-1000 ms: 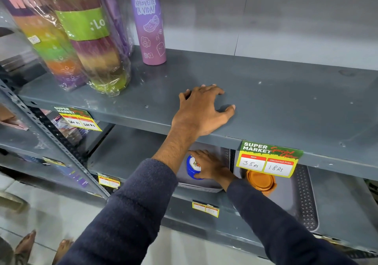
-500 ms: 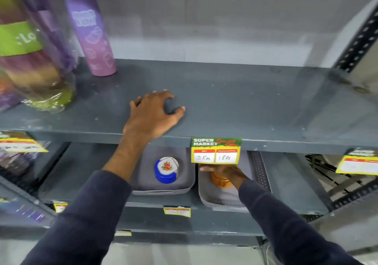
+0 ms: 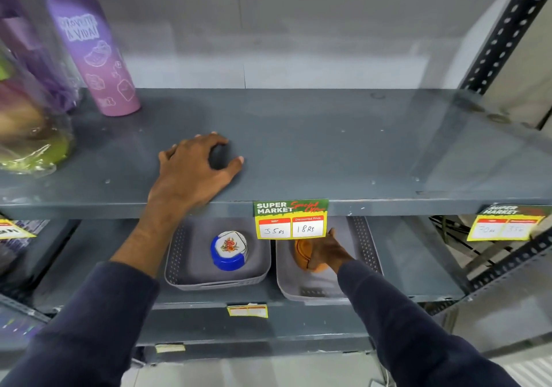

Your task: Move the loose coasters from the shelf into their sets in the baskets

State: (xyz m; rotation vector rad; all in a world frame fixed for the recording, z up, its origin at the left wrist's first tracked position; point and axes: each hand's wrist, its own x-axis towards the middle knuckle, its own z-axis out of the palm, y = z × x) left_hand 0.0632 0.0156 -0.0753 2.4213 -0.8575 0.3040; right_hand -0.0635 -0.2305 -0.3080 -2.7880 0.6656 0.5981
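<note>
Two grey baskets stand side by side on the lower shelf. The left basket holds a blue coaster set with a white flowered coaster on top. In the right basket lies an orange coaster set, tilted on edge. My right hand reaches under the upper shelf and grips that orange set; its fingers are partly hidden by a price tag. My left hand rests flat on the upper grey shelf, fingers spread, holding nothing.
A purple printed bottle and plastic-wrapped coloured bottles stand at the upper shelf's left end. A yellow-green price tag hangs on the shelf edge above the baskets. A perforated black upright rises at the right.
My right hand has let go of the blue set in the left basket and moved to the orange set in the right basket. The view has swung right; my left hand stays on the shelf.
</note>
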